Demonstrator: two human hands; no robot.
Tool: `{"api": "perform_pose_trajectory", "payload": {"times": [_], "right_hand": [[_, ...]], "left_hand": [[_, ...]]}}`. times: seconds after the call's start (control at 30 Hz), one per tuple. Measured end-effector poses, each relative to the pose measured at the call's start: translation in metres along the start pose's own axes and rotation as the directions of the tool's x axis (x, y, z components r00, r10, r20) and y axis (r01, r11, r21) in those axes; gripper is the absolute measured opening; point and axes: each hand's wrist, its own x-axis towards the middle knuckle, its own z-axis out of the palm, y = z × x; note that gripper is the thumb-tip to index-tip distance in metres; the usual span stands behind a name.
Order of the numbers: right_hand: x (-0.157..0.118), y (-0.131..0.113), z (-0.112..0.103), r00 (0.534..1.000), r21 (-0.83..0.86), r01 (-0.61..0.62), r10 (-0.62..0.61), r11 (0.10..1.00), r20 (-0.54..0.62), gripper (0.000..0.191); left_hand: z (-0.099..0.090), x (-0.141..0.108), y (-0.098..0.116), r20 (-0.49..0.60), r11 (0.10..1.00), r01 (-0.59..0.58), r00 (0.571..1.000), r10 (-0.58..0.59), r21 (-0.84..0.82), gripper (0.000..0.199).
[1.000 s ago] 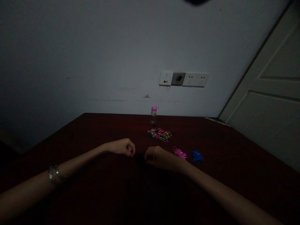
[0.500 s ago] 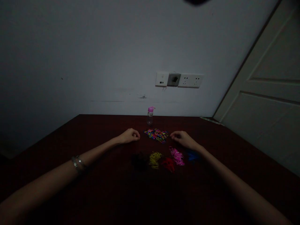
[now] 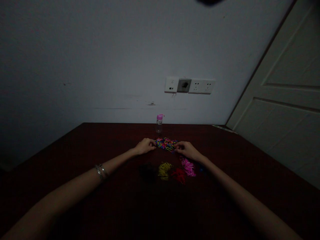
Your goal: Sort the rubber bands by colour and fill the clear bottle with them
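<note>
A mixed heap of small coloured bands (image 3: 165, 144) lies between my hands. My left hand (image 3: 147, 146) is at the heap's left edge, its fingers curled together; whatever they hold is too small to tell. At the right edge, my right hand (image 3: 185, 148) touches the bands with thumb and fingers pinched, and its contents cannot be made out. Nearer to me are separate piles: dark (image 3: 148, 172), yellow (image 3: 164, 171), red (image 3: 179, 175) and pink (image 3: 188, 167). A blue pile (image 3: 202, 170) is mostly hidden by my right forearm.
Behind the heap stands a clear bottle with a pink lid (image 3: 159, 124). The dark red table (image 3: 112, 133) meets a wall with sockets (image 3: 202, 86). A pale panelled door (image 3: 282, 96) is at the right.
Both hands have moved inward to the edges of the mixed heap, the left one rightward and the right one leftward. My right forearm now covers more of the blue pile.
</note>
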Motion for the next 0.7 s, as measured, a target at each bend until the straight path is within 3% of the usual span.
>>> {"api": "perform_pose_trajectory", "payload": {"times": [0.4,0.7], "right_hand": [[0.002,-0.003,0.001,1.0,-0.067,0.011,-0.012,0.998,-0.017,0.024],[-0.006,-0.004,-0.008,0.997,0.066,-0.058,0.061,0.996,-0.043,0.024]], "left_hand": [[0.001,-0.001,-0.003,-0.011,1.0,0.007,1.0,-0.007,0.016,0.029],[0.001,0.003,0.008,-0.011,0.996,0.023,1.0,-0.023,0.085,0.027]]}}
